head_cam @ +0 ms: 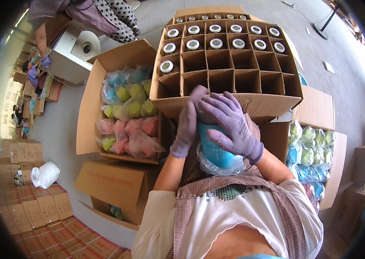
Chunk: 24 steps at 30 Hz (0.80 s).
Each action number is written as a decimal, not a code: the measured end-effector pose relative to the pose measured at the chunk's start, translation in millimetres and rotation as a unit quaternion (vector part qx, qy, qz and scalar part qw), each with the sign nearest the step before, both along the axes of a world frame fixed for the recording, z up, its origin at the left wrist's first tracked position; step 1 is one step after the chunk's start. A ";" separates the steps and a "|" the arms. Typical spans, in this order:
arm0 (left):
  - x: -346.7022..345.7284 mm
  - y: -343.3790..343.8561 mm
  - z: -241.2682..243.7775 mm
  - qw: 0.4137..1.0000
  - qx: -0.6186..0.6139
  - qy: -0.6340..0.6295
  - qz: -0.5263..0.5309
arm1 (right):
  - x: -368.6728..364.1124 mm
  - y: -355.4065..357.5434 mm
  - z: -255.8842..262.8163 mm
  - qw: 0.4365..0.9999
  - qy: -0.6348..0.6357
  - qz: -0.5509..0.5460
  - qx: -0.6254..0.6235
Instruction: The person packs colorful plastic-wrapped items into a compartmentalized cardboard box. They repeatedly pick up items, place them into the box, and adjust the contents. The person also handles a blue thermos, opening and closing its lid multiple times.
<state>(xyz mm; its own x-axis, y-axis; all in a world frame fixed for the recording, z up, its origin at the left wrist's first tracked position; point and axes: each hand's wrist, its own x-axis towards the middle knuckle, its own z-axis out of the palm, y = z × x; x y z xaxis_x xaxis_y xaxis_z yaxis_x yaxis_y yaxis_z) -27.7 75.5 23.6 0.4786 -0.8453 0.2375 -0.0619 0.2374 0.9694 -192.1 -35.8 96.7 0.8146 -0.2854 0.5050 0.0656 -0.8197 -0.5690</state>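
Observation:
Both my hands wear purple-grey gloves. A blue cylindrical container (pixel 215 142), with crumpled clear plastic (pixel 206 163) around its lower end, lies against my apron. My left hand (pixel 187 124) presses flat against the left side of its upper end, fingers slightly blurred. Over the top and right side, my right hand (pixel 231 124) rests with fingers spread. The upper end is mostly hidden by the hands. Just beyond them stands a cardboard box with dividers (pixel 224 105); its far rows hold containers with white-rimmed round lids (pixel 215 28), one more sits in the third row at left (pixel 166 66).
At left an open carton (pixel 88 106) holds bagged blue, green and red items; another carton (pixel 339 162) of bagged items stands right. A half-closed carton (pixel 111 184) is lower left. A co-worker's gloved hand (pixel 46 61) touches a white machine (pixel 69 61). Stacked cartons (pixel 45 207) fill lower left.

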 end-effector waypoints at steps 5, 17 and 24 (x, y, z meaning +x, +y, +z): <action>5.3 26.8 17.3 0.992 -0.077 0.081 -0.063 | -25.7 -46.6 -72.0 0.980 0.032 -0.099 0.172; 19.2 10.6 4.5 0.980 0.050 -0.091 0.171 | -17.9 -23.3 -23.5 0.990 -0.080 -0.009 0.116; 20.6 10.3 17.3 0.996 -0.014 -0.081 0.030 | -8.3 -44.9 -71.3 0.860 -0.040 0.075 0.503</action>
<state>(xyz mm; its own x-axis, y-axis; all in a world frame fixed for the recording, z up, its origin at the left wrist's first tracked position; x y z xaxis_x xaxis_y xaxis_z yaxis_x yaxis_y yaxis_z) -7.2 85.8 40.9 0.4815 -0.8086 0.3382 -0.2311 0.2550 0.9389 -200.4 -80.7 25.4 0.8546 -0.5052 0.1202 0.2001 0.1069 -0.9739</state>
